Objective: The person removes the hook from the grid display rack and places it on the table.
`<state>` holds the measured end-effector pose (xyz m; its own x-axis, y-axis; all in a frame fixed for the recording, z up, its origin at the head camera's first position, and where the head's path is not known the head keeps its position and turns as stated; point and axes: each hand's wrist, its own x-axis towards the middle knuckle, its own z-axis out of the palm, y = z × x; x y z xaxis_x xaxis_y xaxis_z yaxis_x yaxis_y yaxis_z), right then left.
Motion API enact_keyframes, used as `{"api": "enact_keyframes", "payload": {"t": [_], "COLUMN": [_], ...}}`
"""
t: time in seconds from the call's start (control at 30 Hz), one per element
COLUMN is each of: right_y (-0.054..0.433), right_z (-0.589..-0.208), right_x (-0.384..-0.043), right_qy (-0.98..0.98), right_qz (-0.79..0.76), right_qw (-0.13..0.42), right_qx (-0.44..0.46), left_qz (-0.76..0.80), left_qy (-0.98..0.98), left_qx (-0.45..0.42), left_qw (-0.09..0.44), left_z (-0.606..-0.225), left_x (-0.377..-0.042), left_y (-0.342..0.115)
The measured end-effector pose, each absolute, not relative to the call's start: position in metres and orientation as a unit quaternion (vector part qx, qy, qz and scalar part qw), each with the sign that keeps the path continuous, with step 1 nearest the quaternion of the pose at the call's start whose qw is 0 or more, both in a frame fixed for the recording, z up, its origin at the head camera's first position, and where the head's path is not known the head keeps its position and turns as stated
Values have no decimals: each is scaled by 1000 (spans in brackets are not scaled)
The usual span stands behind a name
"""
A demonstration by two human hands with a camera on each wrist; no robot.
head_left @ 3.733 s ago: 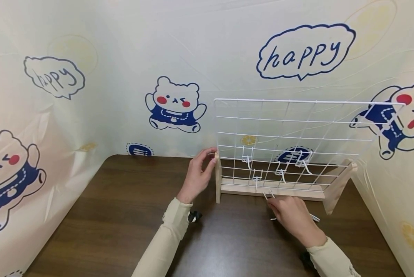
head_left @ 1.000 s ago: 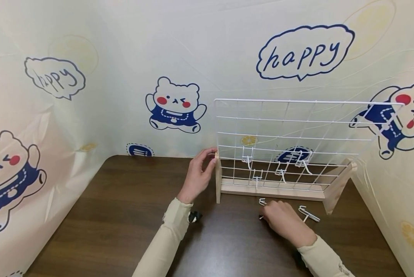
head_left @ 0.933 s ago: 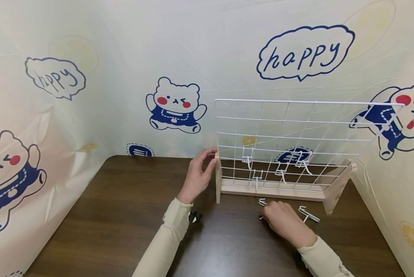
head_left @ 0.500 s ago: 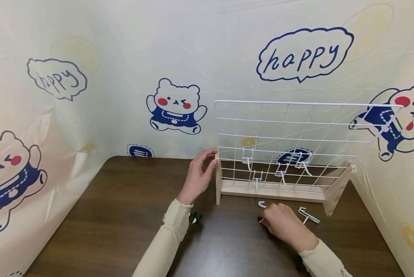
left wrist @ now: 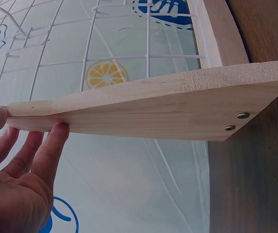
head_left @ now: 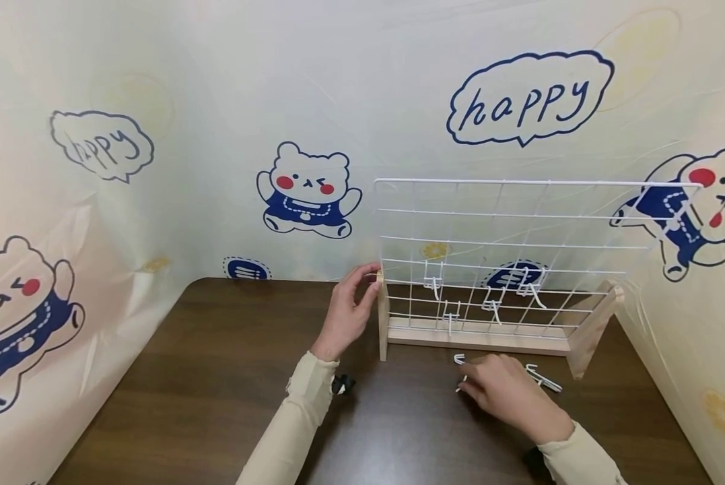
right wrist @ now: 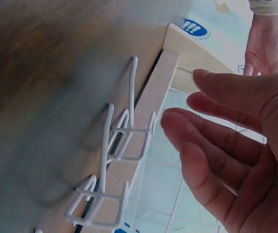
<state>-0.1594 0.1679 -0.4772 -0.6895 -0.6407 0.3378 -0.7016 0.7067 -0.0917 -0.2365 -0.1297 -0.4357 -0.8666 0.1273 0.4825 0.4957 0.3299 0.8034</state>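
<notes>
A white wire grid rack (head_left: 538, 182) stands upright in a wooden base. My left hand (head_left: 345, 320) grips the upper end of its left wooden side panel (left wrist: 129, 116), thumb on one edge and fingers against the face. Beside the base's front, my right hand (head_left: 513, 394) hovers with loosely bent fingers; nothing shows between its thumb and fingers in the right wrist view. Near those fingers lie two white wire hooks (right wrist: 97, 204), partly hidden by the hand in the head view. Another hook (head_left: 544, 379) lies behind the right hand.
Several white hooks (head_left: 433, 283) hang on the grid's lower rows. The right wooden panel (head_left: 598, 327) stands beyond the right hand. A patterned curtain (head_left: 217, 87) closes off the back and sides of the brown table (head_left: 217, 384). A small dark object (head_left: 342, 384) shows by the left cuff.
Earlier the right hand held white hooks close to the base. It has lowered them to the table, loosened its fingers and drawn slightly right. The left hand keeps its grip on the panel.
</notes>
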Motion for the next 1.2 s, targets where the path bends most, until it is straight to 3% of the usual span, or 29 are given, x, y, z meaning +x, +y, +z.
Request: {"api": "enact_keyframes", "payload": {"t": [0.17,0.37,1.2], "right_y": [174,181,217], "right_z": [-473,-473,-462], "right_x": [-160,-161,-172], "right_qy": [-911,-899,-874], "right_qz": [129,128,173], "right_qw": [149,213,329], "right_qx": [362,360,312], "left_qz": [-543,-538,-545], "left_qy": [-800,-803,-798], "left_qx": [-195,-195,-197], "left_qw": [166,167,164], "left_z": [-435,-433,-434], "left_x": [-236,-235,-235], "left_y": [-129,-129,-130]}}
